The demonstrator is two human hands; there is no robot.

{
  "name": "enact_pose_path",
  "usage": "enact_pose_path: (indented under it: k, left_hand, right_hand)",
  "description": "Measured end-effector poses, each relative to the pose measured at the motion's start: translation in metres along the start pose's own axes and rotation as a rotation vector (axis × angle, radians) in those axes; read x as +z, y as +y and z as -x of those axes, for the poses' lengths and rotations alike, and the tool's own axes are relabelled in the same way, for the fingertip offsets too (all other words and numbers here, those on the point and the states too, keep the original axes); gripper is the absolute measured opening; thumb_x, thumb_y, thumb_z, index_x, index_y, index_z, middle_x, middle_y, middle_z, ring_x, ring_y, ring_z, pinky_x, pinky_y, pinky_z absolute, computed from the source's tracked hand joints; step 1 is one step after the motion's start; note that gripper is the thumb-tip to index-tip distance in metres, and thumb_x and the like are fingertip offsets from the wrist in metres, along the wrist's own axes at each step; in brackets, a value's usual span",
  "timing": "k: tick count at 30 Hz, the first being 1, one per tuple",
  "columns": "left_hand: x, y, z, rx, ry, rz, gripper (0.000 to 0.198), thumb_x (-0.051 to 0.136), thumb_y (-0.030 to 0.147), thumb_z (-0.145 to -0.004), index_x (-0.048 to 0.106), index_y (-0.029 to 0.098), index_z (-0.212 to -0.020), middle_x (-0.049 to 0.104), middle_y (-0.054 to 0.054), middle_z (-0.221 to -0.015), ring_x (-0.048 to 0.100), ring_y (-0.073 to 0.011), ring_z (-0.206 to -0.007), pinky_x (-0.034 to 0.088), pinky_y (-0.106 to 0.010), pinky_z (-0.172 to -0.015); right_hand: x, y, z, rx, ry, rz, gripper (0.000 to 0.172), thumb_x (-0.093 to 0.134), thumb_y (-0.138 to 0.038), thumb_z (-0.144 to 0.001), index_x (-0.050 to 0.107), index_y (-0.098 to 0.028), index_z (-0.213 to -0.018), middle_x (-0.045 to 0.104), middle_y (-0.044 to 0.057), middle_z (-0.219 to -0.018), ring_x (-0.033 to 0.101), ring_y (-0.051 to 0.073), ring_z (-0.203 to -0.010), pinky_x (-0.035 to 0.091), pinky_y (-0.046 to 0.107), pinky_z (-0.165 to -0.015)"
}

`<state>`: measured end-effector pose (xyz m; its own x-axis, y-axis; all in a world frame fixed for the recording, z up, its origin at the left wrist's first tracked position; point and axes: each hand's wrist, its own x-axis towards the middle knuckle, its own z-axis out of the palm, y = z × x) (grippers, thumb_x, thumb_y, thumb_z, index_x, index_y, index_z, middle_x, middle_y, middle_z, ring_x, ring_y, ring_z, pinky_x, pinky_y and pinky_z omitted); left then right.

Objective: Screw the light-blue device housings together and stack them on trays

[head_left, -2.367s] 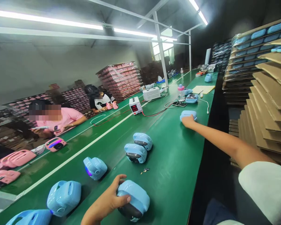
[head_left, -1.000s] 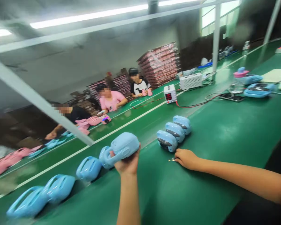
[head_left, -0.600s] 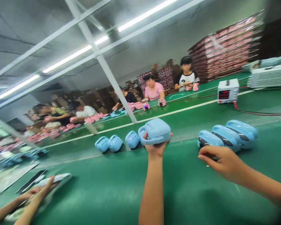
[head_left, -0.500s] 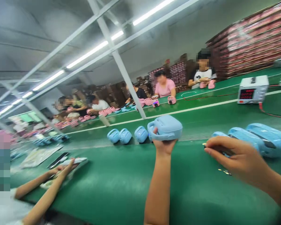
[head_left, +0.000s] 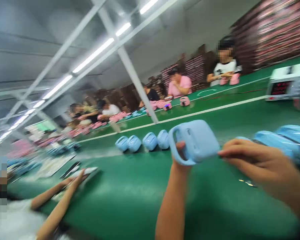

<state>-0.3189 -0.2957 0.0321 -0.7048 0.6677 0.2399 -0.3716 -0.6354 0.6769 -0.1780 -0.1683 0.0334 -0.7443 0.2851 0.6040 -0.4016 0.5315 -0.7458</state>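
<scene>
My left hand [head_left: 181, 158] is closed on a light blue plastic housing with a loop handle [head_left: 202, 141], held tilted above the green bench; its thumb shows through the handle opening and the other fingers are hidden behind. At the housing's lower right edge, my right hand [head_left: 260, 163] has thumb and forefinger pinched together. Whatever is between those fingertips is too small and blurred to make out. A few small shiny pieces [head_left: 247, 182] lie on the bench beneath the right hand.
Several blue housings [head_left: 150, 141] stand in a row behind, with more blue housings [head_left: 277, 143] at right. A white power supply [head_left: 287, 81] stands at the back right. At left, a co-worker's hands [head_left: 77, 178] hold a pale flat item. Others sit along the far side with pink housings [head_left: 184, 101].
My left hand has moved right and turned the housing. My right fingertips, earlier apart from it with a tiny yellowish piece, are now at its edge. The view has shifted.
</scene>
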Motion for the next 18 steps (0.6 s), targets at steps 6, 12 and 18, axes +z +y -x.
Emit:
enact_pose_path:
  k: [6, 12, 18]
  left_hand:
    - [0.006, 0.0, -0.001, -0.016, -0.106, -0.322, 0.075, 0.075, 0.036, -0.053, 0.051, 0.025, -0.124, 0.066, -0.007, -0.108, 0.064, -0.0304, -0.092, 0.052, -0.042, -0.082]
    - [0.006, 0.001, -0.002, -0.013, -0.09, -0.577, 0.103, 0.082, 0.042, -0.042, 0.037, 0.032, -0.134, 0.063, -0.005, -0.111, 0.062, -0.0285, -0.089, 0.053, -0.044, -0.078]
    - [0.004, 0.009, -0.002, 0.069, -0.019, -0.758, 0.106, 0.082, 0.049, -0.039, 0.035, 0.036, -0.133, 0.058, -0.004, -0.113, 0.058, -0.0297, -0.097, 0.052, -0.042, -0.079]
  right_hand:
    - [0.006, -0.017, -0.016, 0.174, 0.033, -0.414, 0.015, 0.068, -0.028, -0.071, 0.06, -0.02, -0.081, 0.062, 0.002, -0.075, 0.058, 0.016, -0.069, 0.05, 0.03, -0.066]
    - [0.002, -0.01, -0.017, 0.225, -0.009, -0.51, 0.019, 0.065, -0.017, -0.067, 0.055, -0.019, -0.083, 0.055, -0.002, -0.068, 0.051, 0.011, -0.063, 0.043, 0.023, -0.056]
    - [0.005, -0.004, -0.022, 0.263, 0.014, -0.669, 0.026, 0.069, -0.019, -0.062, 0.053, -0.018, -0.083, 0.056, -0.003, -0.066, 0.052, 0.01, -0.061, 0.04, 0.023, -0.055]
